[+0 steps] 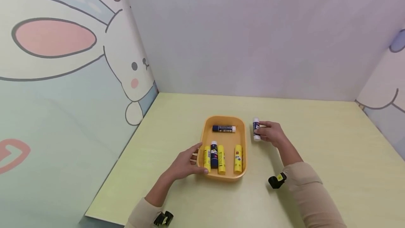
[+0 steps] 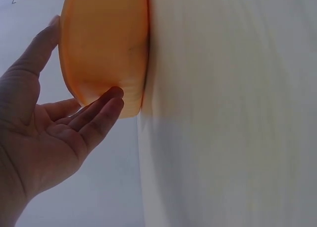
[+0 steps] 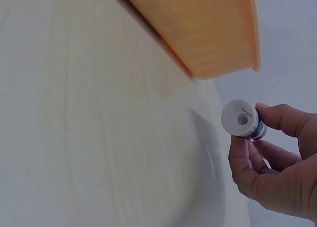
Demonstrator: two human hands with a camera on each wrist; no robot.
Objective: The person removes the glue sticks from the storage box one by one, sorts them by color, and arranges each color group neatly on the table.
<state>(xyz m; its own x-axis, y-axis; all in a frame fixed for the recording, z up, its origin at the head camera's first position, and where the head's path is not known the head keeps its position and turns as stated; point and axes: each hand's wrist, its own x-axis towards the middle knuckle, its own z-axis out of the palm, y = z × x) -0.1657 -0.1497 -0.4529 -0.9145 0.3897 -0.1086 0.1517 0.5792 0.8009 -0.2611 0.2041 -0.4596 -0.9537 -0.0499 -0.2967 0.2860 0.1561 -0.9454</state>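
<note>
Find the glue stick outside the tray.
In the head view, the right hand pinches the glue stick above the table, just right of the orange tray.

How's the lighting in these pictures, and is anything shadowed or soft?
Head view: fairly even light, a soft shadow on the table beside the right forearm; left wrist view: dimmer, the table's grain soft; right wrist view: a broad shadow below the held glue stick.
</note>
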